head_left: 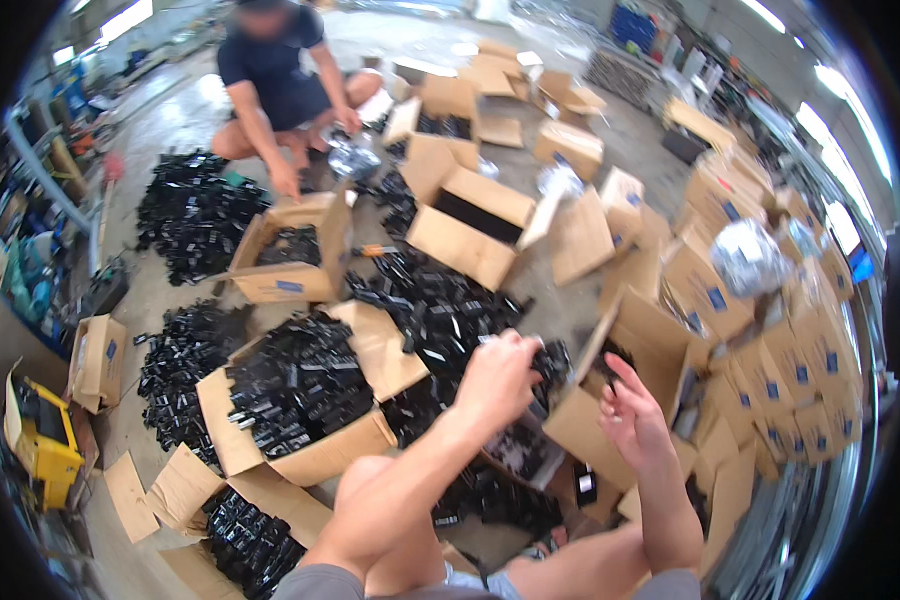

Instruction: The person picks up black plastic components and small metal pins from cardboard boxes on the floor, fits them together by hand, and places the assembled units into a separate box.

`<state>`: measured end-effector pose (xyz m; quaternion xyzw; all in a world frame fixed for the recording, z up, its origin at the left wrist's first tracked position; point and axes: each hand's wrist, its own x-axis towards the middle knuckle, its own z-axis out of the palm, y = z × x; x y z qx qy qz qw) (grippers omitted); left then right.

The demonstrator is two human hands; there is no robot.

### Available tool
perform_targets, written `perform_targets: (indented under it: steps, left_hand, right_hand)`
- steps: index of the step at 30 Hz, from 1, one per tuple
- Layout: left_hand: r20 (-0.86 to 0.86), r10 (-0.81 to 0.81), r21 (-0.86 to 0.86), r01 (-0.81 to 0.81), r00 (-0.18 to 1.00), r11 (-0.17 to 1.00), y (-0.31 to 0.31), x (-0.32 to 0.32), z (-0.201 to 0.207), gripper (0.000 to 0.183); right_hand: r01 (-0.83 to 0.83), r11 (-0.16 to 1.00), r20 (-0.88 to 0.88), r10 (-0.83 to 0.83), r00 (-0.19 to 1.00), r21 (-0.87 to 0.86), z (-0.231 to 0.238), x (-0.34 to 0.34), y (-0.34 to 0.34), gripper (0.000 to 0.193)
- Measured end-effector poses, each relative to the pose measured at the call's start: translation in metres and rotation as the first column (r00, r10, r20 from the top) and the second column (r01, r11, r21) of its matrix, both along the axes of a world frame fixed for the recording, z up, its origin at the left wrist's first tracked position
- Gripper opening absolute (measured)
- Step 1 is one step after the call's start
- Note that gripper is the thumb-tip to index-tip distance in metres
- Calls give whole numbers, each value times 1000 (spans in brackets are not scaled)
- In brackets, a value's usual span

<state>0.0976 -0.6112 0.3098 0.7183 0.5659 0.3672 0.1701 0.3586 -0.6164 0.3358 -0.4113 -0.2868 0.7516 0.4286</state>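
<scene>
My left hand (496, 378) is closed, its fingers curled downward over the heap of small black parts (440, 315); what it grips, if anything, is hidden. To its right, my right hand (632, 415) is raised with thumb and fingers round a small dark piece (613, 362), too small to name. Behind that hand stands an open cardboard box (642, 335). Between my forearms lies an open bag (523, 452) with dark pieces in it. A black part with a white label (585, 484) lies below my right hand.
An open carton heaped with black parts (300, 385) stands left of my left arm. Across from me a person (275, 90) crouches, reaching into another carton (285, 288). Stacked cartons (785, 370) line the right side. A yellow case (48, 430) stands far left.
</scene>
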Motion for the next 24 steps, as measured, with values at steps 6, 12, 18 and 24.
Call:
perform_targets:
  steps: [6, 12, 18, 24]
  left_hand:
    - [7, -82, -128, 82, 997, 988, -10, 26, -8, 71]
    - [-65, -218, -98, 211, 974, 972, -26, 60, -17, 77]
    - [-63, -290, -97, 284, 955, 954, -39, 76, -21, 74]
    - [-67, -286, -145, 274, 956, 951, -42, 76, -17, 66]
  right_hand:
    - [-77, 929, 248, -16, 969, 363, 0, -2, -29, 22]
    - [-142, 686, 538, -407, 739, 714, -22, -9, -44, 16]
    - [-607, 304, 616, -674, 407, 734, -42, 2, -32, 9]
    - [-660, 256, 621, -672, 404, 707, -44, 6, -34, 6]
